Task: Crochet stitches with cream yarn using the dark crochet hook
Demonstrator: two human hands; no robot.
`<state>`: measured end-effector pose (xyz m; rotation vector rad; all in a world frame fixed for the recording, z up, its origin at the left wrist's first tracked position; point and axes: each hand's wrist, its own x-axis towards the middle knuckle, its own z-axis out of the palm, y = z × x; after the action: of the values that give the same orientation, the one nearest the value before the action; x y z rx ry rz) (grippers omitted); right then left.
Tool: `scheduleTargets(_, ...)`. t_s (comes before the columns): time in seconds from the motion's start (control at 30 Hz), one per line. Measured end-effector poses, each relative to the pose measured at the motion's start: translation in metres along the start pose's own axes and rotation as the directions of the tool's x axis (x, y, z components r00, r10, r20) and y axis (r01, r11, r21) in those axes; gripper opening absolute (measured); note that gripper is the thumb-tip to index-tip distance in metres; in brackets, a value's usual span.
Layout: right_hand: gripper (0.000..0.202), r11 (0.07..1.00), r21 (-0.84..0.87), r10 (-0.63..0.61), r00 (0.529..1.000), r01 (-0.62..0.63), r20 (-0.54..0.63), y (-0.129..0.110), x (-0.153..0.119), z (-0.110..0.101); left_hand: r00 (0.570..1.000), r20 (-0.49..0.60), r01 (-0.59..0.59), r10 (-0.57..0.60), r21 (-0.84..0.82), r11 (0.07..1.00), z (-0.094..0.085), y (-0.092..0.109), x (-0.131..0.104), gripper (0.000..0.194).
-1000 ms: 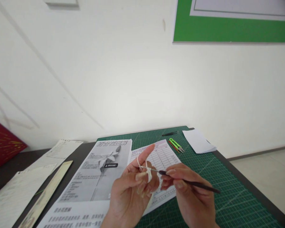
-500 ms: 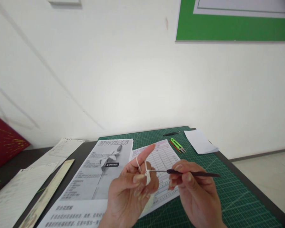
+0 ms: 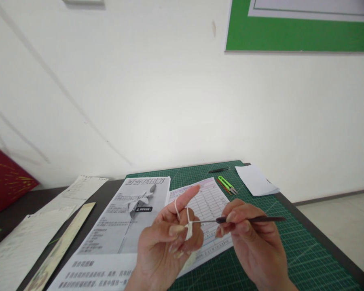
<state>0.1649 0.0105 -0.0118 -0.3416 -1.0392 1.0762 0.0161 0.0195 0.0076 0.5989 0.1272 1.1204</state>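
Observation:
Between the thumb and fingers of my left hand point(image 3: 166, 242) is a small piece of white crochet work point(image 3: 189, 231). White yarn point(image 3: 177, 208) loops round the raised index finger and runs down to the piece. My right hand point(image 3: 255, 242) grips a crochet hook point(image 3: 267, 219) by its dark handle, pen-fashion. The hook's thin metal shaft points left, and its tip meets the top of the crochet piece, with yarn at it. The exact loop on the tip is too small to make out.
Beneath lies a green cutting mat point(image 3: 303, 246) with a printed flower sheet point(image 3: 109, 226) and a gridded form point(image 3: 210, 202). Farther back are green thread snips point(image 3: 226, 184), dark tweezers point(image 3: 219, 170) and white paper point(image 3: 256, 180). Handwritten sheets point(image 3: 33, 234) lie left; a white wall point(image 3: 170, 101) stands behind.
My right hand has shifted slightly right and down with the crochet hook, drawing the tip a little rightward. The top of the crochet piece is pulled slightly right; my left hand barely moved.

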Motion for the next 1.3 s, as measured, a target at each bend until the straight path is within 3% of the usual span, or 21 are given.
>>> scheduleTargets(0.23,0.009,0.999,-0.044,0.009,0.999,-0.007,0.035,-0.001,-0.002,-0.008,1.0,0.025,0.002,-0.002,0.011,1.0,0.0,-0.001,0.001,0.051)
scheduleTargets(0.53,0.009,0.998,0.018,0.063,0.998,-0.064,0.018,-0.006,0.003,-0.008,0.998,0.033,0.051,-0.053,0.047,0.998,-0.003,0.0,0.0,0.05)
scheduleTargets(0.63,0.009,0.986,0.085,0.143,0.989,-0.14,-0.024,-0.005,0.004,-0.008,0.999,0.01,0.049,-0.051,0.108,0.993,-0.003,0.0,0.0,0.049)
scheduleTargets(0.7,0.009,0.952,0.177,0.265,0.963,-0.251,-0.055,-0.003,0.005,-0.008,0.999,0.002,0.038,-0.039,0.158,0.987,-0.003,0.001,-0.001,0.047)
scheduleTargets(0.8,0.013,0.828,0.357,0.485,0.872,-0.433,-0.068,0.004,0.005,-0.006,1.0,-0.009,0.005,-0.002,0.238,0.971,-0.005,0.003,-0.001,0.045)
scheduleTargets(0.87,0.014,0.735,0.456,0.588,0.807,-0.502,-0.059,0.008,0.005,-0.005,1.0,-0.018,-0.019,0.025,0.292,0.956,-0.008,0.003,-0.002,0.043)
scheduleTargets(0.93,0.014,0.689,0.506,0.629,0.775,-0.519,-0.061,0.011,0.005,-0.003,0.999,-0.026,-0.032,0.043,0.331,0.943,-0.011,0.002,-0.001,0.042)
scheduleTargets(1.3,0.016,0.766,0.43,0.584,0.796,-0.477,-0.157,0.016,0.001,0.001,0.987,-0.159,0.039,0.019,0.354,0.934,-0.015,-0.01,0.006,0.045)
